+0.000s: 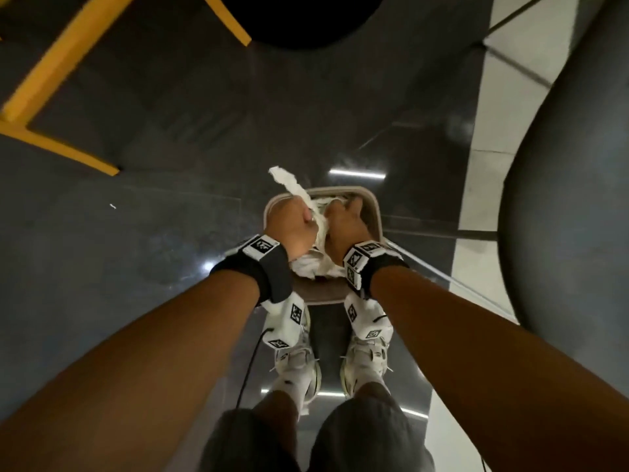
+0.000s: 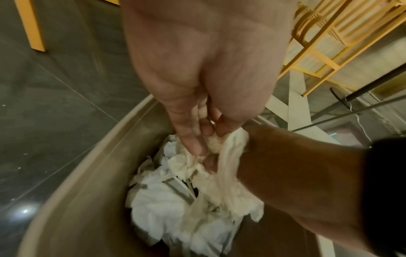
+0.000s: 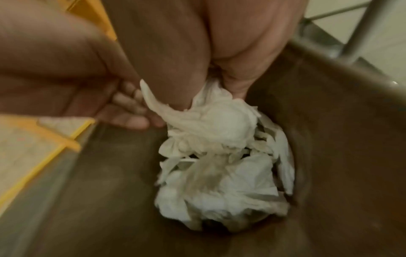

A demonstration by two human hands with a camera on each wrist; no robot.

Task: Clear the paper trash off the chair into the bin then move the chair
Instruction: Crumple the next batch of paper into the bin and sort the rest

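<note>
Both my hands hover over the open beige bin on the floor in front of my feet. My left hand pinches a bunch of white paper trash, and one strip of it sticks up past the knuckles. My right hand, close beside it, grips the same crumpled paper just over the opening. In the left wrist view my left hand points down into the bin. More crumpled paper lies at the bottom. The chair, with yellow legs and a black seat, stands at the far left.
A large dark rounded surface fills the right side. Dark glossy floor tiles surround the bin, with a pale strip to the right. A yellow wooden frame and thin metal legs stand behind the bin. My white shoes are just behind it.
</note>
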